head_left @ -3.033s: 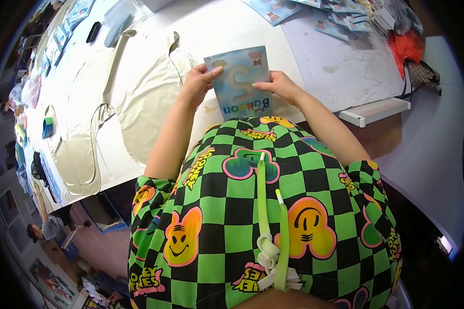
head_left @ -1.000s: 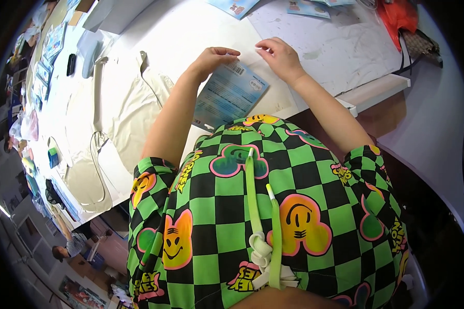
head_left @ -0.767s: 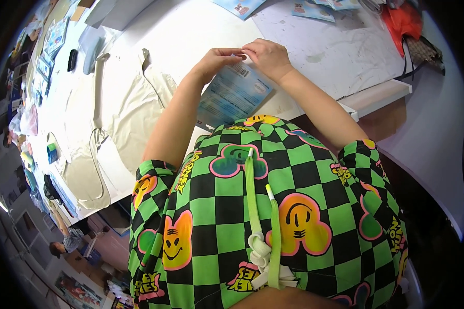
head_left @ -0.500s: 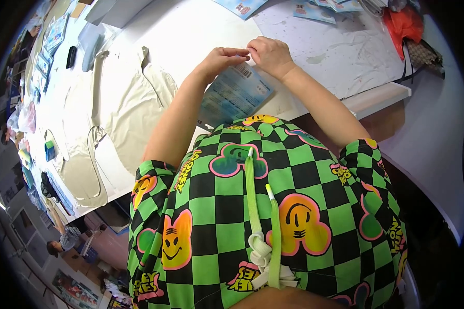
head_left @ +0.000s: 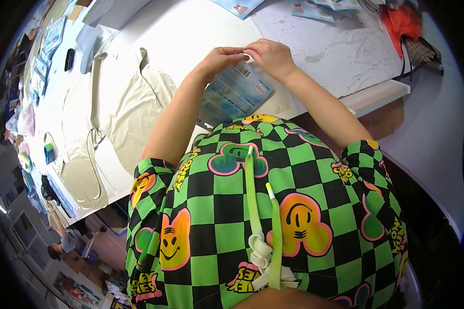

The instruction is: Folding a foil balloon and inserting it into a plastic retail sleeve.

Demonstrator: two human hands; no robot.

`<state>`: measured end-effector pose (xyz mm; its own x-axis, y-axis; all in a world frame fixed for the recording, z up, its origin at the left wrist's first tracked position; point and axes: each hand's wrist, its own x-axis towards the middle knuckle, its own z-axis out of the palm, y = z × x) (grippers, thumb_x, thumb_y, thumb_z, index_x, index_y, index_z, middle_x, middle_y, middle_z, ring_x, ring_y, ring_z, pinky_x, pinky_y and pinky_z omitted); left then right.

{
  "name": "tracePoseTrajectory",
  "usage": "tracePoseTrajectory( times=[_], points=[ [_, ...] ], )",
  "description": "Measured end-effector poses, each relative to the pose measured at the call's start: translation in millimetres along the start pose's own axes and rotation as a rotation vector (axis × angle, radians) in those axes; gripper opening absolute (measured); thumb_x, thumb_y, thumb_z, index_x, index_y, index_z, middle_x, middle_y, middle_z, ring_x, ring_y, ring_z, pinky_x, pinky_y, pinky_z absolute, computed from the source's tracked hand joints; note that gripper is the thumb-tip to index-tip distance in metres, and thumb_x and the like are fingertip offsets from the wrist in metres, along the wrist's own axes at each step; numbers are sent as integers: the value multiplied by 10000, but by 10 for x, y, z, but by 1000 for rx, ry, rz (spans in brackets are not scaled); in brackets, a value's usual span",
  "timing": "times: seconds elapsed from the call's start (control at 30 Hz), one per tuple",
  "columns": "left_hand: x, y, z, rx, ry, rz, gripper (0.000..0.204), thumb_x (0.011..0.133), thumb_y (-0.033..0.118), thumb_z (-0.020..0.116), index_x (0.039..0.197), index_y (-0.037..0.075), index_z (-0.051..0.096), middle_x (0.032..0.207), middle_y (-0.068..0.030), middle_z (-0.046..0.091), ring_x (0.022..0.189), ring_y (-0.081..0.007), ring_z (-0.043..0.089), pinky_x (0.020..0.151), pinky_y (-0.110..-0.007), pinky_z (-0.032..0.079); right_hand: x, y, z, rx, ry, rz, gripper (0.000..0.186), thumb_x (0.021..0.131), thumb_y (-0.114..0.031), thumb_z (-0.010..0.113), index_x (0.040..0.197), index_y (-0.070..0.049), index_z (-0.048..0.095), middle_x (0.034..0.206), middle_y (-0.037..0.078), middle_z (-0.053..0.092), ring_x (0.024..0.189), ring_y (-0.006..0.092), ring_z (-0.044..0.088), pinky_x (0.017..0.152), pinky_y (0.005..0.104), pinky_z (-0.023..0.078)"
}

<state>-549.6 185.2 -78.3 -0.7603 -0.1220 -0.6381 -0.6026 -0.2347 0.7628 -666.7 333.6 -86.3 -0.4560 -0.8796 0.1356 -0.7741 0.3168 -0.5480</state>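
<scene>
A flat blue printed packet (head_left: 234, 95) with a barcode lies on the table just in front of my body, its near edge partly covered by my shirt. My left hand (head_left: 220, 62) is over its upper left side, thumb and fingers drawn together. From the right, my right hand (head_left: 272, 58) comes in with its fingers curled into a pinch. The fingertips of both hands meet at the packet's far edge. Whatever is between them is too small and too hidden to make out.
Left of my arm a beige garment with straps (head_left: 123, 108) is spread on the white table. More blue packets (head_left: 312, 10) lie at the far edge, near a red plastic bag (head_left: 399, 26). A black object (head_left: 69, 59) sits far left. Another person (head_left: 64, 242) is at lower left.
My right fingers have shifted slightly at the packet's far edge, and the fingertips remain together. The packet has stayed in nearly the same place.
</scene>
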Motion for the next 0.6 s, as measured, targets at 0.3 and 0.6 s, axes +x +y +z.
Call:
tracePoseTrajectory(
  times=[0.3,0.6],
  points=[
    [-5,76,93,142,79,-54,351,857,177,595,1192,73,584,1019,-75,660,839,-133,621,805,-276,495,72,68,39,-128,16,-30,144,806,-241,561,762,-140,653,780,37,641,695,233,638,653,360,514],
    [58,-33,-17,43,22,-54,386,859,181,593,1227,72,554,1099,-47,637,906,-139,607,853,-272,471,57,204,-80,47,-15,118,156,809,-270,569,832,-163,680,813,37,655,763,231,638,680,351,512]
  ],
)
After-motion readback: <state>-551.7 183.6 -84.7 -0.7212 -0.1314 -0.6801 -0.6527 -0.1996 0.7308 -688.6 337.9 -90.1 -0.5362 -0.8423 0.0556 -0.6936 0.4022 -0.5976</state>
